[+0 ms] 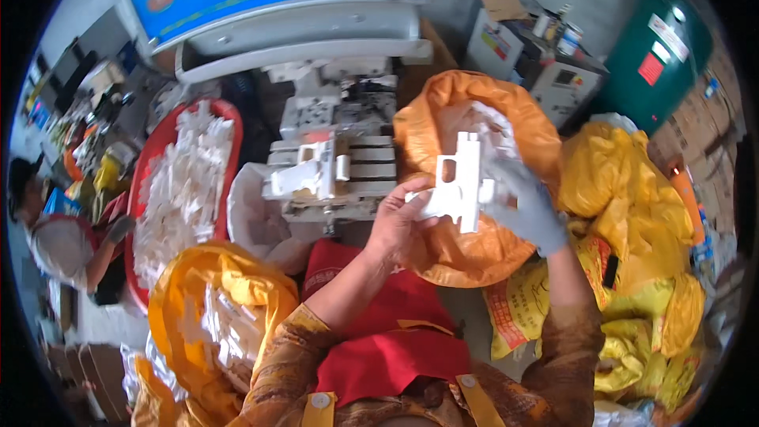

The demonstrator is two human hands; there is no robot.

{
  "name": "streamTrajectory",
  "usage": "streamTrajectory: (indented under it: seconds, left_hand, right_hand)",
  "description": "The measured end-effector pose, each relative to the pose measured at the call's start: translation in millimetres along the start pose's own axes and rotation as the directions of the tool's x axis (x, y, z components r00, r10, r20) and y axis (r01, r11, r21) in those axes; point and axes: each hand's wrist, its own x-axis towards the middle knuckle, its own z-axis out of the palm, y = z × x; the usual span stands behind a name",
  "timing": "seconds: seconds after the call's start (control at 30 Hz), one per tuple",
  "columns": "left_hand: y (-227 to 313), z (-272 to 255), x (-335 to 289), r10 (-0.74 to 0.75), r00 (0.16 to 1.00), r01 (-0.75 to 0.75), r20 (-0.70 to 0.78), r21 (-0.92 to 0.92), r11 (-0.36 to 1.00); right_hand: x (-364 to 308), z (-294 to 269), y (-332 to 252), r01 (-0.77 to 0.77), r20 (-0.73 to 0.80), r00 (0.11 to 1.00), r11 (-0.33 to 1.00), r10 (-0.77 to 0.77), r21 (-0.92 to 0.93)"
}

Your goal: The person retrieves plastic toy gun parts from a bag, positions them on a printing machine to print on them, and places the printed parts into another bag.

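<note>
My bare left hand [397,223] is closed round the grip of a white plastic toy pistol [468,182], held upright in front of the orange sack. My right hand [528,204] wears a grey glove and is just right of the pistol, beside a small white block on its side. Motion smears its fingers, so whether they grip the pistol cannot be made out. A second white toy pistol piece [304,180] lies on the metal bed of the machine [371,160], left of my hands. White material fills part of the open orange sack [443,257] behind and below the held pistol.
On the left, a red tub [235,122] is heaped with white plastic parts. A yellow sack [178,281] of white pieces stands nearer. A co-worker [67,249] is beside the tub. Yellow sacks [621,174] and a green tank [656,55] stand at right.
</note>
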Motion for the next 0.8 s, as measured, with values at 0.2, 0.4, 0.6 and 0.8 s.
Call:
streamTrajectory:
  seconds: [0.2, 0.4, 0.6, 0.8]
  left_hand:
    - [24, -12, -20, 0.083, 0.996, -0.087, 0.029, 0.192, 0.977]
    - [40, -23, -34, 0.177, 0.984, -0.164, -0.011, 0.33, 0.93]
    - [83, -53, -40, 0.788, 0.587, -0.42, 0.186, 0.902, 0.1]
    - [150, -104, -5, 0.692, 0.639, 0.093, 0.334, 0.86, -0.501]
  right_hand:
    - [0, 13, -3, 0.193, 0.233, 0.961, 0.966, -0.15, -0.174]
    - [7, 44, -7, 0.202, 0.315, 0.938, 0.968, -0.148, -0.149]
    - [29, 40, -18, 0.087, 0.103, 0.992, 0.992, -0.077, -0.094]
    - [81, 67, -19, -0.034, -0.014, 0.999, 0.917, 0.043, 0.397]
